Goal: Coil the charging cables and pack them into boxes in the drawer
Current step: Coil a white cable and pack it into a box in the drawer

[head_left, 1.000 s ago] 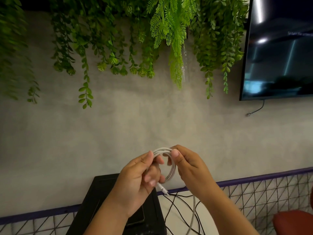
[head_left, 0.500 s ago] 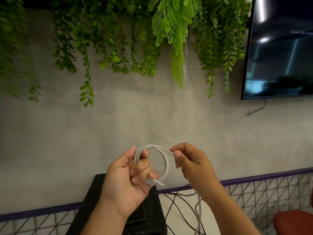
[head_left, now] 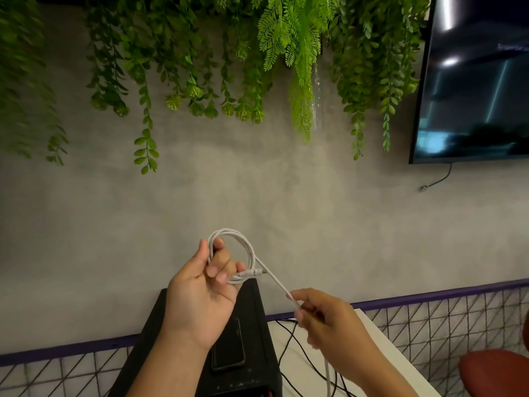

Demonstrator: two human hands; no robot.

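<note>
Head view: the left hand is raised in front of a grey, mottled concrete-look wall. Its fingers are curled through a round coil of thin white charging cable, gripping several loops together. A straight white connector juts out to the right from the bottom of the coil. It carries a small dark marking, too small to read.

One strand runs taut from the coil down and to the right into the right hand, which pinches it between thumb and fingertips. Below that hand, the cable hangs slack and leaves the bottom edge of the frame.

Under the hands stands a black, matte, box-shaped unit with a dark, glossy phone lying flat on its top. Just to its right, thin black cables trail across a white tabletop.

Behind runs a black wire mesh panel of squares and diagonals, capped by a purple rail. Green fern-like foliage hangs along the top of the wall. At the right is a wall-mounted dark screen, with a faint line of writing on it that is not legible. A rounded, red-brown chair seat sits in the lower right corner.
</note>
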